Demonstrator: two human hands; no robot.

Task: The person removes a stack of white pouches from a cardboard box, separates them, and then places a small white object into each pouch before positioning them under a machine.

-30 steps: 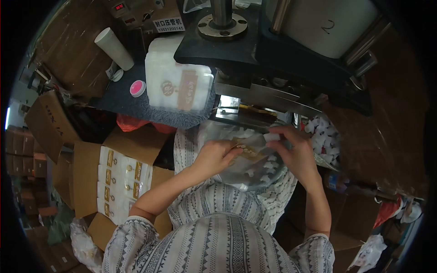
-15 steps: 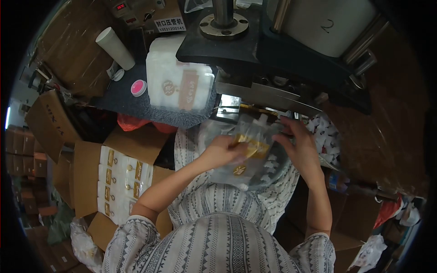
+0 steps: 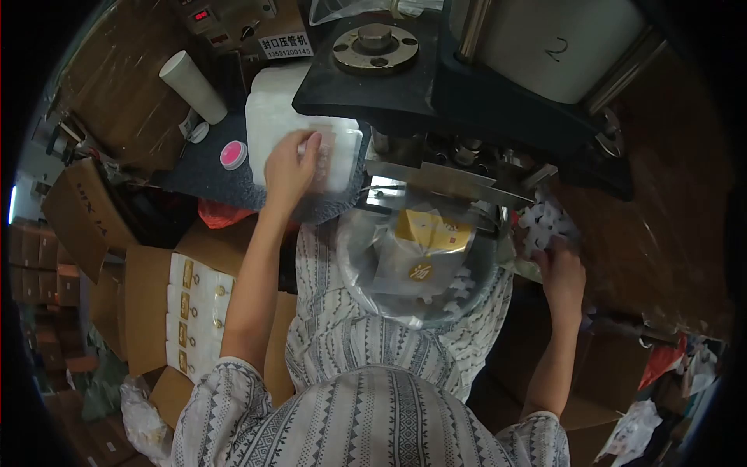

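Note:
My left hand (image 3: 289,173) lies on a stack of flat, whitish plastic pouches (image 3: 268,101), thumb and fingers pinched at the printed top pouch. At the right, my right hand (image 3: 562,272) reaches down into a heap of small white plastic spouts (image 3: 542,222). Its fingers are curled, and whatever sits between the fingertips is too dark to make out. Between my hands, a clear pouch with a gold band (image 3: 432,232) lies in a plastic-lined basin (image 3: 358,292) on my lap, below the metal jaw of a press (image 3: 459,180). More white spouts (image 3: 461,288) show in the basin.
A dark press head (image 3: 373,89) overhangs the work area. On the grey cloth-covered surface stand a pink-lidded jar (image 3: 233,154) and a white tube (image 3: 193,86). An open carton (image 3: 148,311) with packed gold-printed pouches stands at left. A control box (image 3: 233,23) is behind.
Both hands have let go of the clear pouch, which now lies in the basin. My left hand has moved up-left to the stack, my right hand right to the spouts. The press shaft has lowered.

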